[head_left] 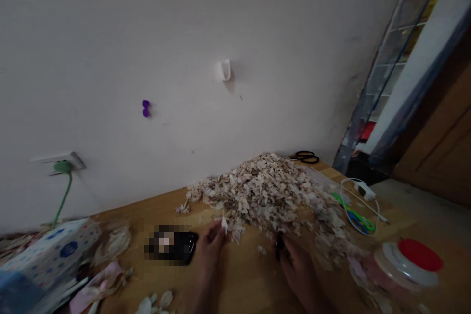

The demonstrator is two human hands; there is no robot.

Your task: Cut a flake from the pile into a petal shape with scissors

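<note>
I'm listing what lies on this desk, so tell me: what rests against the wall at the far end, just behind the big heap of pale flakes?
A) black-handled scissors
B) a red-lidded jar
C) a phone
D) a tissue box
A: the black-handled scissors lie at the back of the wooden table by the wall, just beyond the heap of pale flakes.

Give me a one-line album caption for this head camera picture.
Left hand pinching a pale scrap, right hand gripping something dark, beside a heap of scraps on a wooden table.
</note>
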